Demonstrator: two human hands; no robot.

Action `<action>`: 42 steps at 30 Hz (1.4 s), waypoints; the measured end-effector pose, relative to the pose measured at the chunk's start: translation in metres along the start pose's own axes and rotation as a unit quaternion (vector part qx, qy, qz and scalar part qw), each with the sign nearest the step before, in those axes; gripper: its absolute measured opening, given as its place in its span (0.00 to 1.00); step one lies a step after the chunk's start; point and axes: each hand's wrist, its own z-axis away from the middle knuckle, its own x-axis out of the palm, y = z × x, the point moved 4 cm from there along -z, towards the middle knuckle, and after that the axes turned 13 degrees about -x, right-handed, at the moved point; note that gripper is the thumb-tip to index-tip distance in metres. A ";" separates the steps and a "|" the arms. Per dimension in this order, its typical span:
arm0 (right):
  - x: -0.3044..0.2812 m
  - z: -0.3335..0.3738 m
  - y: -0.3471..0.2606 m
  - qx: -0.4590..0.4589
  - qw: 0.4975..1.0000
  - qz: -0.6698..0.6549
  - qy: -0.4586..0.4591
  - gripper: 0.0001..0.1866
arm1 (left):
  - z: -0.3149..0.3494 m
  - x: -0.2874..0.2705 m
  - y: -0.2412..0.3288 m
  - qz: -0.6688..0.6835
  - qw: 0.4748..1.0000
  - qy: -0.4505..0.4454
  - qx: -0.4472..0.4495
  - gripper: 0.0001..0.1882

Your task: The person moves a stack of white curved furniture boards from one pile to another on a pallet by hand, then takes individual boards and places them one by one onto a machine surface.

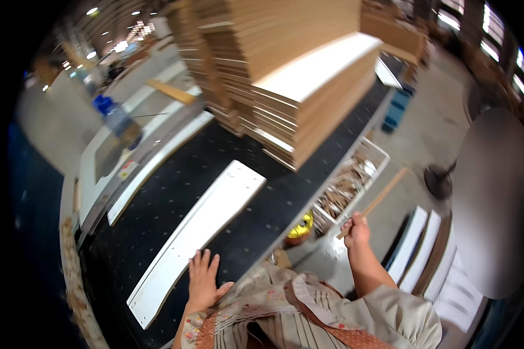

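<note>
A long white board (195,238) with small holes along it lies slantwise on the black table (262,218). My left hand (204,282) rests with its fingers spread, the tips at the board's near edge. Off the table's right side, my right hand (357,230) is closed around a thin light-brown strip (384,195), which points away to the upper right. I cannot tell whether the strip is wood or cardboard. Beside it stands a white crate (379,152) full of brown scraps (343,192).
Tall stacks of brown-edged boards (332,87) stand on the table's far side. A bottle with a blue cap (119,119) is at the left. A yellow round object (300,227) sits below the table edge. On the right are curved white boards (416,250) and a large blurred grey disc (498,203).
</note>
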 end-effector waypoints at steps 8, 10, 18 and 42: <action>-0.126 0.012 0.120 0.305 0.925 0.217 0.058 0.09 | -0.005 0.007 0.012 -0.020 1.000 0.023 -0.006 0.36; -0.081 -0.032 0.102 0.195 0.965 0.176 0.021 0.10 | -0.001 0.008 0.012 -0.015 0.999 0.027 -0.006 0.34; 0.014 -0.109 0.049 -0.162 0.956 0.230 -0.084 0.22 | 0.002 0.010 0.014 -0.021 0.997 0.077 -0.018 0.31; 0.178 0.123 0.027 -0.558 0.572 0.485 -0.354 0.22 | -0.136 -0.064 -0.271 0.010 0.921 0.076 -0.383 0.34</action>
